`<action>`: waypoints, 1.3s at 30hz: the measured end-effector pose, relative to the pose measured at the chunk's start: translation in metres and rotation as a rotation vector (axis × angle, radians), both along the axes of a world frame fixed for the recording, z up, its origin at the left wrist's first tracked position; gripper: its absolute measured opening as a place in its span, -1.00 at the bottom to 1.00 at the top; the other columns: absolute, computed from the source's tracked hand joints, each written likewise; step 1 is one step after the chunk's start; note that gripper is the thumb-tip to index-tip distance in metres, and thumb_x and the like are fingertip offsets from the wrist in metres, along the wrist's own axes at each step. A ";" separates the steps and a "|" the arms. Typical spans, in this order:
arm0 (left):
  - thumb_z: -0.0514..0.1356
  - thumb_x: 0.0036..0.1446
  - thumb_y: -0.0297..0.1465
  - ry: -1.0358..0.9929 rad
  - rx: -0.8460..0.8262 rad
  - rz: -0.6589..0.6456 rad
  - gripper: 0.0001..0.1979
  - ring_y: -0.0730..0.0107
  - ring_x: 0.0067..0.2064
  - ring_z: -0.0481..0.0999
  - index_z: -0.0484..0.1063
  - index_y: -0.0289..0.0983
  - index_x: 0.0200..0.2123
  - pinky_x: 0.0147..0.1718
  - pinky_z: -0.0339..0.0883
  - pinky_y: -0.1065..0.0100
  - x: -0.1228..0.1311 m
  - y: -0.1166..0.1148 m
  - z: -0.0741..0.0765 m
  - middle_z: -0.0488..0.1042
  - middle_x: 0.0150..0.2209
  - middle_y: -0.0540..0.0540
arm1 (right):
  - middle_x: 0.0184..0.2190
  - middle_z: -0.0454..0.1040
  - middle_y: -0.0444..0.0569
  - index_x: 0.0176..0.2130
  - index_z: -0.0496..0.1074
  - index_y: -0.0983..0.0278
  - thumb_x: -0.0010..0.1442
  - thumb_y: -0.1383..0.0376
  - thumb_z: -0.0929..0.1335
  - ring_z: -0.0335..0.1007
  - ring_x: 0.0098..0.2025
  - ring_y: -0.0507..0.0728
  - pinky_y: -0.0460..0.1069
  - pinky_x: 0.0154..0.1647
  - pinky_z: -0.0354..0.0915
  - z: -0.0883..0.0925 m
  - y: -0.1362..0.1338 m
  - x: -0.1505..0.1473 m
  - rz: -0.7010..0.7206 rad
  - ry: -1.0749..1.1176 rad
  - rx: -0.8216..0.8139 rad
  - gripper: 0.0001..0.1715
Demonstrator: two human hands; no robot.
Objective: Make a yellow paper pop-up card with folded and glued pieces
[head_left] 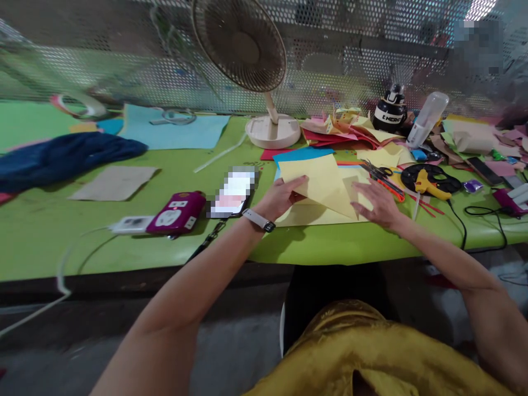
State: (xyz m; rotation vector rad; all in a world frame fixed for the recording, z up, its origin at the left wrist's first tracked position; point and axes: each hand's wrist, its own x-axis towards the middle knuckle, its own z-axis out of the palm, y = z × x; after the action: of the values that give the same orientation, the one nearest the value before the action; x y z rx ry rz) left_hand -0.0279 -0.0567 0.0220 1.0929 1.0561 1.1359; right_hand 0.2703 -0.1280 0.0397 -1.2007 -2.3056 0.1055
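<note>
Already has yellow paper (pixel 325 184) folded once; pinches flap with left hand (pixel 282 197), flattens with open right hand (pixel 377 203); crease likely unfinished.

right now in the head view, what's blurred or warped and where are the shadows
Head view: phone screen pixelated, fan and mesh behind soft, table edge bowed as by a wide lens; a soft shadow lies below the left hand holding the yellow paper.

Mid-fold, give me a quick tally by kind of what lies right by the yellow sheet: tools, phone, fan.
Yellow sheet: 1
Scissors: 1
Glue gun: 1
Phone: 1
Desk fan: 1
Total: 5
</note>
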 end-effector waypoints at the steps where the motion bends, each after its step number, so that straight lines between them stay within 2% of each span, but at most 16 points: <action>1: 0.50 -0.03 -0.16 -0.014 -0.026 0.016 -0.61 0.10 -0.11 0.68 0.53 -0.26 -0.24 -0.23 0.67 0.15 0.002 -0.002 0.003 0.67 -0.19 -0.22 | 0.28 0.52 0.27 0.29 0.43 0.29 0.44 -0.09 0.31 0.49 0.30 0.38 0.43 0.40 0.31 0.001 0.007 0.001 -0.064 0.142 -0.058 -0.32; 4: 0.52 -0.07 -0.12 -0.026 0.003 -0.003 -0.54 0.09 -0.05 0.67 0.56 -0.27 -0.19 -0.21 0.68 0.18 0.011 -0.005 0.018 0.67 -0.10 -0.22 | 0.23 0.55 0.29 0.28 0.40 0.29 0.26 -0.17 0.45 0.57 0.20 0.34 0.32 0.25 0.49 0.006 0.038 -0.004 -0.097 0.523 -0.340 -0.17; 6: 0.52 -0.06 -0.08 -0.014 0.098 -0.011 -0.50 0.07 -0.01 0.67 0.57 -0.27 -0.16 -0.17 0.68 0.16 0.019 -0.002 0.031 0.67 -0.06 -0.21 | 0.11 0.63 0.23 0.17 0.47 0.29 0.10 -0.16 0.55 0.63 0.07 0.31 0.28 0.15 0.55 0.014 0.060 -0.012 0.002 0.656 -0.474 -0.15; 7: 0.52 -0.04 -0.06 -0.003 0.165 -0.006 -0.49 0.06 0.01 0.66 0.58 -0.26 -0.14 -0.13 0.68 0.14 0.022 0.001 0.040 0.67 -0.04 -0.21 | 0.04 0.65 0.18 0.07 0.51 0.29 0.06 -0.15 0.57 0.64 0.03 0.29 0.27 0.15 0.56 0.020 0.070 -0.016 0.063 0.686 -0.486 -0.22; 9: 0.50 0.01 -0.05 0.053 0.338 0.023 -0.50 0.04 0.05 0.66 0.60 -0.26 -0.10 -0.02 0.65 0.09 0.024 0.004 0.059 0.67 -0.03 -0.19 | -0.09 0.67 0.09 -0.12 0.55 0.28 0.11 -0.14 0.54 0.64 -0.04 0.25 0.24 0.11 0.57 0.037 0.084 -0.022 0.134 0.727 -0.420 -0.40; 11: 0.48 0.06 -0.04 0.157 0.531 0.041 -0.52 0.04 0.09 0.65 0.63 -0.24 -0.09 0.09 0.60 0.03 0.021 0.004 0.079 0.68 -0.03 -0.16 | -0.15 0.65 0.04 -0.19 0.57 0.26 0.23 -0.09 0.47 0.63 -0.04 0.22 0.23 0.14 0.54 0.054 0.089 -0.023 0.141 0.717 -0.254 -0.53; 13: 0.42 0.16 -0.04 0.308 0.708 -0.006 -0.60 0.05 0.12 0.64 0.66 -0.20 -0.10 0.20 0.53 -0.04 0.013 0.000 0.092 0.69 -0.02 -0.13 | -0.07 0.65 0.03 -0.17 0.61 0.22 0.30 0.01 0.44 0.58 0.10 0.23 0.24 0.27 0.46 0.064 0.087 -0.017 0.140 0.579 -0.067 -0.66; 14: 0.40 0.20 -0.06 0.390 0.802 -0.061 -0.65 0.07 0.11 0.65 0.68 -0.18 -0.11 0.23 0.50 -0.06 0.008 -0.003 0.094 0.70 -0.02 -0.12 | 0.00 0.65 0.02 -0.15 0.63 0.19 0.33 0.06 0.43 0.54 0.17 0.23 0.25 0.33 0.40 0.063 0.085 -0.012 0.124 0.496 0.001 -0.72; 15: 0.37 0.24 -0.09 0.469 0.897 -0.146 -0.70 0.08 0.10 0.66 0.70 -0.15 -0.11 0.25 0.48 -0.07 0.003 -0.006 0.091 0.71 0.00 -0.13 | 0.05 0.64 0.01 -0.13 0.64 0.16 0.35 0.13 0.40 0.53 0.20 0.23 0.26 0.35 0.39 0.059 0.083 -0.007 0.109 0.403 0.030 -0.77; 17: 0.32 0.29 -0.16 0.571 0.989 -0.297 -0.72 0.07 0.12 0.67 0.71 -0.15 -0.06 0.23 0.50 -0.04 -0.007 -0.010 0.073 0.69 0.08 -0.19 | 0.09 0.65 0.04 -0.09 0.65 0.16 0.37 0.27 0.34 0.56 0.18 0.22 0.24 0.29 0.43 0.039 0.077 0.003 0.119 0.241 0.025 -0.74; 21: 0.16 0.35 -0.28 0.821 0.962 -0.523 -0.68 0.08 0.17 0.66 0.70 -0.09 0.00 0.20 0.52 -0.02 -0.017 -0.011 0.018 0.68 0.10 -0.17 | 0.07 0.68 0.13 -0.10 0.70 0.25 0.36 0.37 0.29 0.61 0.13 0.24 0.22 0.19 0.51 -0.008 0.060 0.016 0.154 0.000 -0.067 -0.64; 24: 0.20 0.32 -0.28 0.871 0.959 -0.609 -0.63 0.06 0.24 0.61 0.65 -0.13 0.11 0.24 0.50 -0.02 -0.022 -0.011 -0.005 0.62 0.19 -0.20 | 0.13 0.66 0.12 0.03 0.68 0.26 0.39 0.32 0.31 0.59 0.20 0.24 0.22 0.22 0.51 -0.019 0.046 0.022 0.160 -0.137 -0.144 -0.62; 27: 0.23 0.33 -0.19 0.907 0.948 -0.586 -0.59 0.05 0.26 0.60 0.62 -0.14 0.17 0.24 0.49 0.00 -0.031 -0.015 -0.007 0.60 0.23 -0.21 | 0.25 0.57 0.12 0.16 0.62 0.27 0.39 0.26 0.34 0.53 0.29 0.27 0.25 0.32 0.44 -0.014 0.036 0.028 0.159 -0.217 -0.180 -0.56; 31: 0.18 0.38 -0.12 0.928 0.927 -0.563 -0.62 0.08 0.16 0.67 0.66 -0.12 0.09 0.18 0.54 0.03 -0.039 -0.022 -0.003 0.65 0.16 -0.19 | 0.35 0.47 0.09 0.26 0.55 0.26 0.41 0.22 0.32 0.45 0.36 0.28 0.29 0.38 0.38 -0.008 0.034 0.030 0.151 -0.278 -0.213 -0.49; 35: 0.11 0.41 -0.08 0.908 0.896 -0.507 -0.61 0.17 0.07 0.71 0.70 -0.08 -0.03 0.14 0.54 0.11 -0.033 -0.026 -0.001 0.71 0.05 -0.13 | 0.34 0.48 0.12 0.25 0.55 0.29 0.41 0.25 0.30 0.44 0.36 0.28 0.28 0.39 0.38 -0.010 0.043 0.025 0.138 -0.274 -0.197 -0.49; 39: 0.09 0.40 -0.01 0.919 0.848 -0.403 -0.57 0.19 -0.10 0.72 0.71 -0.08 -0.14 -0.08 0.55 0.21 -0.020 -0.028 0.001 0.75 -0.13 -0.11 | 0.32 0.51 0.06 0.21 0.58 0.21 0.32 0.27 0.37 0.45 0.35 0.29 0.34 0.40 0.35 -0.016 0.050 0.029 0.149 -0.174 -0.188 -0.50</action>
State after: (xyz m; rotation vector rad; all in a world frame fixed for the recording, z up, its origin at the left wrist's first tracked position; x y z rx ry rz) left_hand -0.0476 -0.0843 0.0227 2.5303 0.9292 0.7208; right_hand 0.2988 -0.0781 0.0241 -1.1663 -2.5853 0.2878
